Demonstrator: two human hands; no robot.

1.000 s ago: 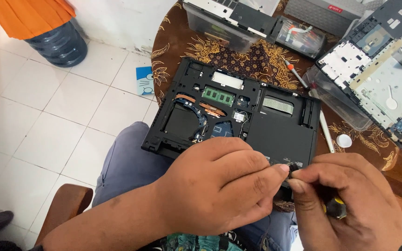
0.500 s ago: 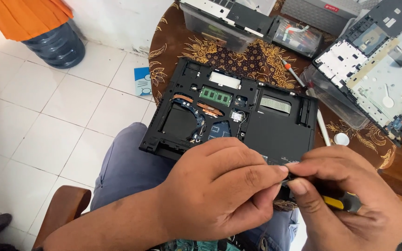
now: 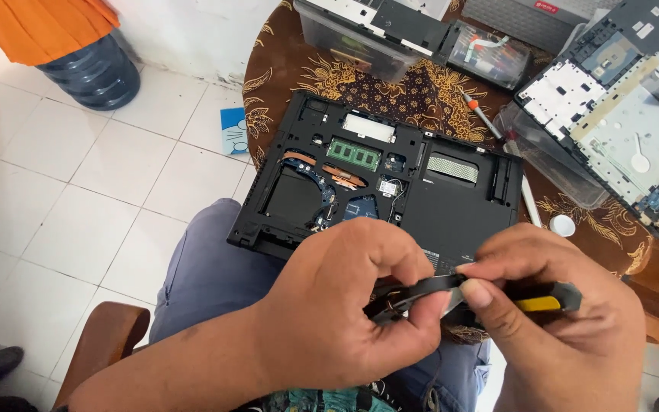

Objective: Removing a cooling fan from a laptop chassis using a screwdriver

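Black casing, brown batik, pale tiles

The opened laptop base [image 3: 390, 191] is black, with a green memory module [image 3: 354, 154], copper-coloured heat pipes [image 3: 341, 175] and a grey mesh patch [image 3: 452, 168]. The cloth [image 3: 413, 88] on the tabletop is dark brown with a cream-gold floral and dotted pattern. The tool handle [image 3: 543, 301] is black and yellow; the curved piece [image 3: 421, 294] is black. The floor [image 3: 78, 191] tiles are off-white, the trousers [image 3: 207, 267] grey-blue, the water jug [image 3: 93, 72] dark blue under orange fabric [image 3: 47, 27].

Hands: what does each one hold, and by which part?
Left hand pinches a thin black strip at one end; right hand grips a yellow-and-black screwdriver by its handle.
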